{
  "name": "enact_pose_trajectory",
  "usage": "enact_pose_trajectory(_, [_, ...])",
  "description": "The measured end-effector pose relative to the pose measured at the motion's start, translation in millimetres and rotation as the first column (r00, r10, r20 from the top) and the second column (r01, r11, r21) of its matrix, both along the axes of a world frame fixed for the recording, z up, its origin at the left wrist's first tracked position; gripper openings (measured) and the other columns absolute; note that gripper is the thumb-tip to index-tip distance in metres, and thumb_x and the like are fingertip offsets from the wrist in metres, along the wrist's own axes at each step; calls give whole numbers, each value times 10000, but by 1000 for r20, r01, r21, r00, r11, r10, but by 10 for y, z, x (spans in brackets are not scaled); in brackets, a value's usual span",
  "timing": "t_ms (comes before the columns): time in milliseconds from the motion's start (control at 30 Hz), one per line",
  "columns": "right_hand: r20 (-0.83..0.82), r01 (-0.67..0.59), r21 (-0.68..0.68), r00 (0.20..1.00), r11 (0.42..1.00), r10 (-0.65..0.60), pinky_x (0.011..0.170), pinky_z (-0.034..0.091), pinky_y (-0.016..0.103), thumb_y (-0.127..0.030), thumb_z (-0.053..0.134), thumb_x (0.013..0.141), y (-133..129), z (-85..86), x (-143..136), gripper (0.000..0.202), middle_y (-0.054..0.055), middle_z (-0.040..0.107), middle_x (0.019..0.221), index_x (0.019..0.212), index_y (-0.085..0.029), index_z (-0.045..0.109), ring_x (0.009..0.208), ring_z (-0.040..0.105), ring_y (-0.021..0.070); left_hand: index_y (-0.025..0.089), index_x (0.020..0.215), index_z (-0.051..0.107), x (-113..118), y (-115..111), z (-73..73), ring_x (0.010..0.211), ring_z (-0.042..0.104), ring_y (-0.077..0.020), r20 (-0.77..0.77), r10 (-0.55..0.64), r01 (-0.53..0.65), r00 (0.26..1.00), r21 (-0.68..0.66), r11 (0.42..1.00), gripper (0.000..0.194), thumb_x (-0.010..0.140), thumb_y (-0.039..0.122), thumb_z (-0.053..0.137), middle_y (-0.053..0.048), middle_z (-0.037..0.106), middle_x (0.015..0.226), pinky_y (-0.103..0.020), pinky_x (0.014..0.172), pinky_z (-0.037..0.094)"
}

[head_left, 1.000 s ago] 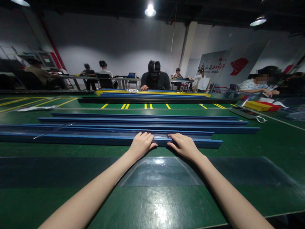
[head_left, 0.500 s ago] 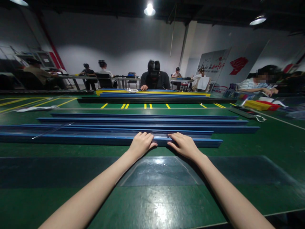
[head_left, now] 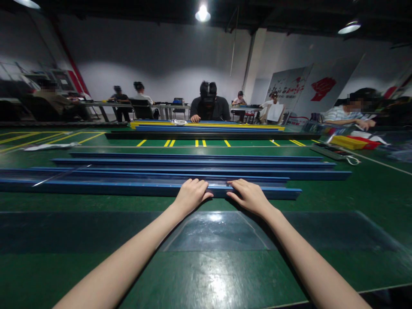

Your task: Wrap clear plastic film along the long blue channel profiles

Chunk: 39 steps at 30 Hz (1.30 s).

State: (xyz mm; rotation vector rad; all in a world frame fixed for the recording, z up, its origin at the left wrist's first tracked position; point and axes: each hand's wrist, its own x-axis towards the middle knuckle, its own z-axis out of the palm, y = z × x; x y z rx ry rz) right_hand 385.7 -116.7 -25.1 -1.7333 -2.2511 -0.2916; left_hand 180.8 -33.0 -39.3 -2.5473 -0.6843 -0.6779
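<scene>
A long blue channel-shaped rail [head_left: 96, 189] lies crosswise on the green table in front of me. My left hand [head_left: 192, 192] grips its near wall, fingers curled over the top and thumb on the near side. A short way to the right, my right hand [head_left: 246, 194] has the same wall between fingers and thumb. Between the hands, shiny clear material [head_left: 219, 183] shows inside the channel. Towards the left, a bright slanted clear edge [head_left: 61, 175] crosses the rail. The fingertips are partly hidden behind the wall.
More blue rails [head_left: 199, 163] lie parallel beyond. A clear flat sheet [head_left: 96, 231] lies under my forearms. Farther back are a black rail [head_left: 212, 135], yellow rails [head_left: 273, 128] and a person [head_left: 210, 105]. Yellow and red trays [head_left: 349, 142] stand at the right.
The bright slanted clear edge has shifted a little to the left along the rail. Both hands keep nearly the same place and grip.
</scene>
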Motion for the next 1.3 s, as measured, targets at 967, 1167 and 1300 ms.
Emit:
enact_pose_trajectory(967, [-20, 3, -4, 1000, 1000, -3, 806, 406, 288, -394, 367, 843, 3, 3, 3, 363, 71, 582, 1101, 1083, -178, 534, 1011, 507, 181, 158, 726, 506, 2, -3, -6, 659, 513, -167, 2, 12, -12, 1000, -3, 1000, 296, 787, 446, 481, -23, 587, 681, -281, 584, 279])
enact_pose_trajectory(1167, [-14, 14, -22, 1000, 1000, -14, 810, 392, 276, -388, 364, 843, -12, 28, -20, 359, 72, 581, 1093, 1080, -176, 531, 1001, 505, 175, 159, 719, 504, 5, -5, 0, 658, 513, -165, 13, 2, -2, 1000, 10, 1000, 302, 784, 453, 481, -19, 585, 682, -282, 585, 281])
enact_pose_trajectory(1300, [-21, 60, -49, 998, 997, -61, 786, 385, 270, -369, 388, 828, -23, 73, -62, 325, 78, 601, 1027, 1047, -183, 542, 947, 529, 174, 156, 725, 507, 2, 6, -3, 668, 512, -168, 12, 0, 0, 1000, 5, 1000, 309, 788, 456, 472, -24, 582, 689, -286, 590, 283])
